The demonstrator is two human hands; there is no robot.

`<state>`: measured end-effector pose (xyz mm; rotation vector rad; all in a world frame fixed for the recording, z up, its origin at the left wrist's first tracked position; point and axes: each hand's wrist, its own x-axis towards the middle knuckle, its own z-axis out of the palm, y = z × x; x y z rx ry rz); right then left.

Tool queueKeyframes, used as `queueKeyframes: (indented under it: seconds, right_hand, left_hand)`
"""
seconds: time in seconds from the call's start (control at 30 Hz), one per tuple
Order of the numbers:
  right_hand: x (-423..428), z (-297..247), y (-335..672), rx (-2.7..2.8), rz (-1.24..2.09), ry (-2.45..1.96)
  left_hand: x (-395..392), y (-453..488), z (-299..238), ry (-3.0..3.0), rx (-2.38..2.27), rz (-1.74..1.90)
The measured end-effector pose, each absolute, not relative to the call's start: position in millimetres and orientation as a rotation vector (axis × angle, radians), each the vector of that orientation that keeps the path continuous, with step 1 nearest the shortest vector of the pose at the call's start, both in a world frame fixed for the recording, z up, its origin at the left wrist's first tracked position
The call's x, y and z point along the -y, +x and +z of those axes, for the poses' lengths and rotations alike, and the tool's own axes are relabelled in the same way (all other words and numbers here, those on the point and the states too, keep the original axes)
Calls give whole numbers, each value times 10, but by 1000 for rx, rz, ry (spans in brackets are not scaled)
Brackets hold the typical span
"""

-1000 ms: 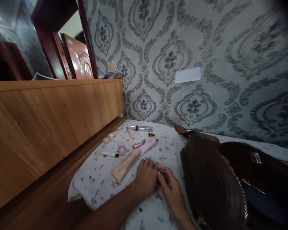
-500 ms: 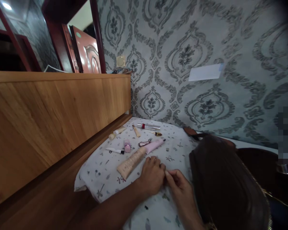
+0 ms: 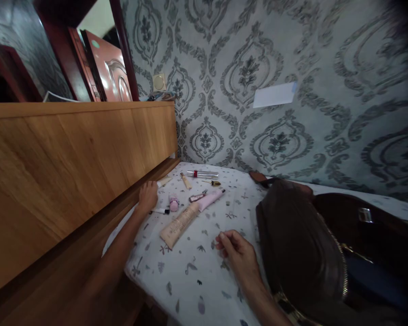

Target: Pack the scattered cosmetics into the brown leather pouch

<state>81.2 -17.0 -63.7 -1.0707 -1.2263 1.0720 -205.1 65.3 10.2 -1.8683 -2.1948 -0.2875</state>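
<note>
At the left edge of the patterned sheet, my left hand (image 3: 148,195) curls over the spot by a small beige-and-white tube (image 3: 163,181); what its fingers hold is hidden. My right hand (image 3: 237,251) hovers over the sheet near the bag, thumb and fingertips pinched together; anything between them is too small to make out. A large beige squeeze tube (image 3: 179,225) and a pink tube (image 3: 211,199) lie between the hands. Beside my left hand are a black-tipped white stick (image 3: 161,211) and a pink bottle (image 3: 173,203).
Farther back lie a silver tube with a red band (image 3: 203,174), a small beige tube (image 3: 186,181) and a gold-and-black pointed item (image 3: 212,183). A dark brown bag (image 3: 292,244) stands open at right. A wooden panel (image 3: 81,158) borders the left; patterned wallpaper (image 3: 217,81) rises behind.
My left hand has left my right hand and reached to the far-left items, covering the small round beige piece there. My right hand stays pinched near the bag. The view has shifted right.
</note>
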Motion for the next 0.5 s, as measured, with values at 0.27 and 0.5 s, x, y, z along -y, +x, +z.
queueKeyframes:
  seconds: [0.27, 0.5]
  right_hand:
    - [189, -623, 809, 1237, 1055, -1066]
    - [188, -616, 799, 1204, 1120, -1052]
  left_hand:
    - [-652, -2296, -82, -1927, 2152, -126]
    - [-684, -2333, -48, -1906, 2146, -69]
